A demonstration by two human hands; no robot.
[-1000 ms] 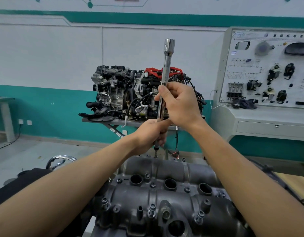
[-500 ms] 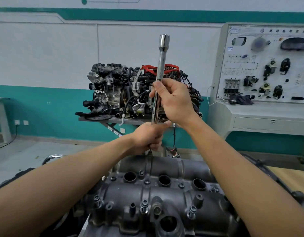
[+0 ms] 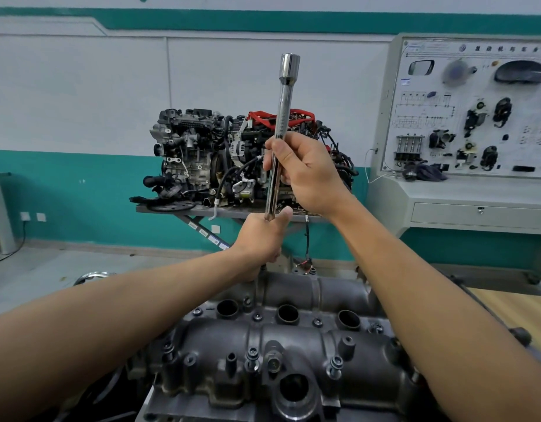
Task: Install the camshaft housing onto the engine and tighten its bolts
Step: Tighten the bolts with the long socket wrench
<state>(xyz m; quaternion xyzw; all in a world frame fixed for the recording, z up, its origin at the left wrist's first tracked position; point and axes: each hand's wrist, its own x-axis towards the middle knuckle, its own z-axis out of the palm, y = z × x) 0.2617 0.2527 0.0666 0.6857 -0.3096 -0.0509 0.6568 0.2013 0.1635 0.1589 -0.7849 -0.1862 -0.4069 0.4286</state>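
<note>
Two bare arms, person otherwise out of frame. Left hand point(image 3: 263, 239): bare, back of hand and thumb showing, thumbnail point(image 3: 286, 211) cut short and plain. Right hand point(image 3: 308, 172): bare, back of hand toward camera, knuckles and finger joints clear, light creases at the wrist point(image 3: 339, 205). Left forearm point(image 3: 126, 306) uncovered all the way to the left frame edge. Right forearm point(image 3: 430, 293) uncovered to the bottom right corner. Both forearms smooth, bare skin only. They look much thicker toward the bottom of the frame, wide-angle stretch. Elbows, upper arms and clothing not in view.
</note>
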